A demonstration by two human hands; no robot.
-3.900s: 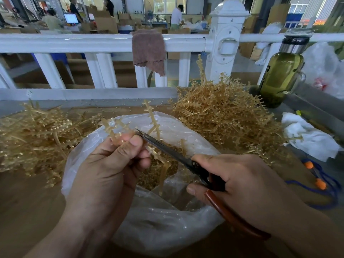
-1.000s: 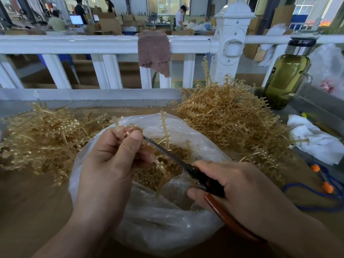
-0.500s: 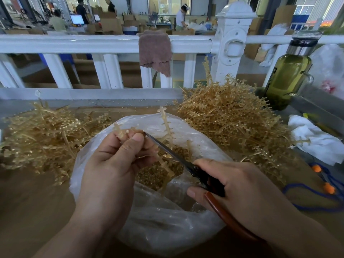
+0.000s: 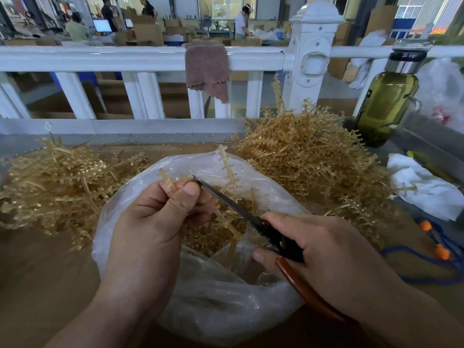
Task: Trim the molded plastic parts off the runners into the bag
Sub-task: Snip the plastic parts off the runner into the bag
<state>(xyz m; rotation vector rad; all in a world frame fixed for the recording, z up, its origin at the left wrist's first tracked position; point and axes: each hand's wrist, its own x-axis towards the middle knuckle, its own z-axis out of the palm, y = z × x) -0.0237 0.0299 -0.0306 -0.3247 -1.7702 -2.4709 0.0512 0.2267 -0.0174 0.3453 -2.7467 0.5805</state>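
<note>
My left hand (image 4: 155, 222) pinches a golden plastic runner (image 4: 228, 172) between thumb and fingers, above the open clear plastic bag (image 4: 221, 302). The runner's branched stem stands up over the bag's mouth. My right hand (image 4: 321, 257) grips scissors (image 4: 241, 209) with brown handles. The dark blades are closed and their tip touches the runner right by my left thumb. Small golden trimmed parts (image 4: 213, 237) lie heaped inside the bag.
A large pile of golden runners (image 4: 308, 162) lies at the right, another pile (image 4: 57, 182) at the left. A green bottle (image 4: 386, 106), white cloth (image 4: 424, 187) and blue cord with orange beads (image 4: 437, 249) sit at the right. A white railing (image 4: 125, 59) borders the bench.
The scissor tip has crept up along the runner toward my left thumb. The runner has shifted a little in my left fingers. Both hands stay over the bag.
</note>
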